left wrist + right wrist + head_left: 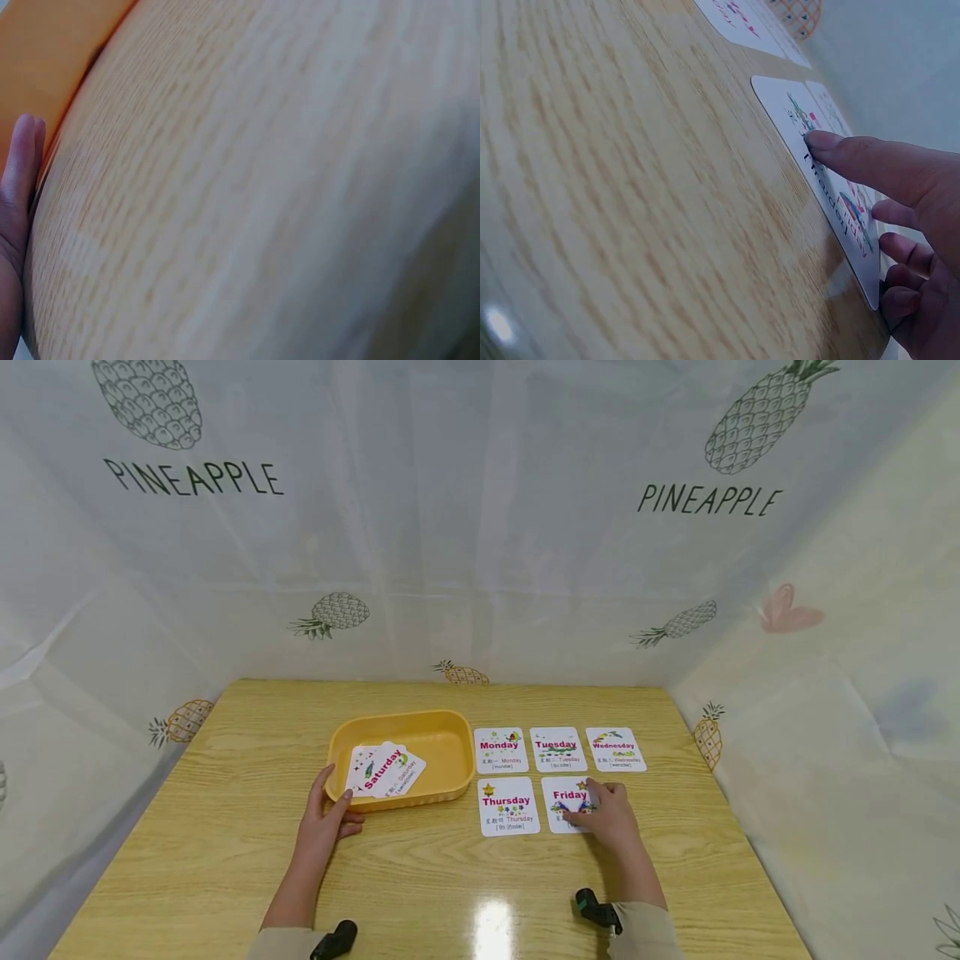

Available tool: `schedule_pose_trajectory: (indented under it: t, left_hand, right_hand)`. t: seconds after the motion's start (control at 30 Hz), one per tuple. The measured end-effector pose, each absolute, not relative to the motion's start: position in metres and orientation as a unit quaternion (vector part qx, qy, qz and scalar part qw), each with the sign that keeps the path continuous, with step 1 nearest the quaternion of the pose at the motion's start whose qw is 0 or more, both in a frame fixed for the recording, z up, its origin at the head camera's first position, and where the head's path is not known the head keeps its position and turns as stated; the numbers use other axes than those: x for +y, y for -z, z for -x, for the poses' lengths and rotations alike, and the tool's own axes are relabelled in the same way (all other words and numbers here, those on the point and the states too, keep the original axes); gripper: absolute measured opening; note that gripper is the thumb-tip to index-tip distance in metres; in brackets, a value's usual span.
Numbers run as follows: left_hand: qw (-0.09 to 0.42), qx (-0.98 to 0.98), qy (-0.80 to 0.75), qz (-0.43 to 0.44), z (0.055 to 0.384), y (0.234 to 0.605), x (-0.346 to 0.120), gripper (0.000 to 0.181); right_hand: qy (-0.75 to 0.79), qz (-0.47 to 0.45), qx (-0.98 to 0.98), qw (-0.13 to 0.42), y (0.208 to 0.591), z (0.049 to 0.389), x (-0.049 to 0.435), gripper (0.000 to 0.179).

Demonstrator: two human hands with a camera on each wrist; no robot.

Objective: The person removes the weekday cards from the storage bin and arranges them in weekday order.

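At the left end of the yellow tray (442, 745), my left hand (321, 818) grips the near corner, with fingers at the rim. Inside the tray lie overlapping cards, the Saturday card (401, 774) on top. My right hand (613, 817) holds the Friday card (558, 797) at its right side. In the right wrist view the thumb (826, 142) presses on the card's printed face while the other fingers curl by its edge. Left of it is the Thursday card (508, 817). The left wrist view catches only part of the hand (15, 195) against the orange-looking tray wall (52, 52).
Behind the Thursday and Friday cards runs a row with the Monday card (501, 762), Tuesday card (558, 760) and Wednesday card (615, 760). All lie face up on the wooden table (420, 893). Pale pineapple-print curtains (450, 527) enclose the back and sides.
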State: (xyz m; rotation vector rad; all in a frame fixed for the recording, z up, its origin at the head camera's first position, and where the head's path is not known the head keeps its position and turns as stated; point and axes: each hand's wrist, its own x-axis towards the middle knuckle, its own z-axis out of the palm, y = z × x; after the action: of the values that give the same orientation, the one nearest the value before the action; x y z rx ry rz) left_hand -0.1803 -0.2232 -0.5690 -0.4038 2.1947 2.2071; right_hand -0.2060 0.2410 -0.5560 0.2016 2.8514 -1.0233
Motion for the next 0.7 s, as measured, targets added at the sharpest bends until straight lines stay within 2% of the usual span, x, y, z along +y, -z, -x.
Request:
schedule_pose_trajectory:
  t: [0.33, 0.47, 0.7]
  left_hand:
    - [0.003, 0.699, -0.704, 0.13, 0.181, 0.569, -0.224, 0.065]
    - [0.006, 0.697, -0.705, 0.131, 0.181, 0.569, -0.224, 0.065]
    - [0.005, 0.694, -0.708, 0.13, 0.18, 0.569, -0.223, 0.065]
  right_hand:
    - [0.365, -0.069, 0.927, 0.05, 0.56, 0.205, 0.244, 0.091]
    - [0.394, -0.078, 0.915, 0.044, 0.554, 0.201, 0.239, 0.086]
    - [0.454, -0.041, 0.89, -0.016, 0.535, 0.196, 0.209, 0.076]
